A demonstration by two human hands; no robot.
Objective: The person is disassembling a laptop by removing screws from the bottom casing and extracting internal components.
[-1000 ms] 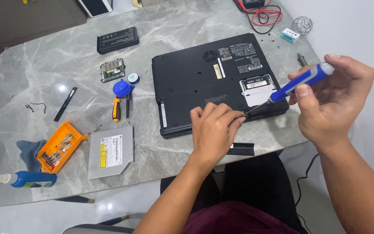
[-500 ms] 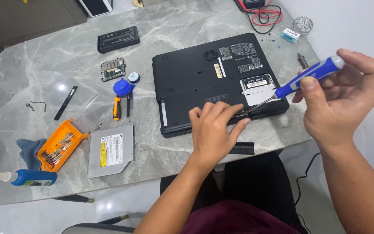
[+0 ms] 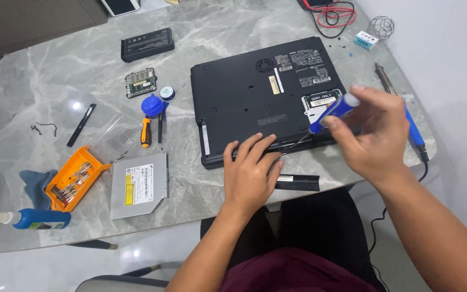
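Head view: your right hand (image 3: 377,135) has come down and left since half a second ago, grip closed round the blue screwdriver (image 3: 333,111). Its tip now sits at the near edge of the black laptop (image 3: 255,92), where before it hung out right, clear of the case (so the tool looks back at the work spot, as I judge it). Your left hand (image 3: 252,173) has barely shifted: it lies flat, fingers spread, on the laptop's near edge, holding nothing, just beside the tip.

The laptop lies bottom-up mid-desk, right of centre, its near edge close to the desk (image 3: 55,70) rim. A thin black strip (image 3: 297,183) lies at that rim, just right of your left hand. A blue-handled tool (image 3: 414,130) lies right of your right hand, close to the right rim, so little room there.

Left of the laptop: small orange screwdriver (image 3: 145,132), silver optical drive (image 3: 138,185), orange bit tray (image 3: 74,177), blue bottle (image 3: 39,219). Far left, a black battery (image 3: 147,44). There's open marble far left.
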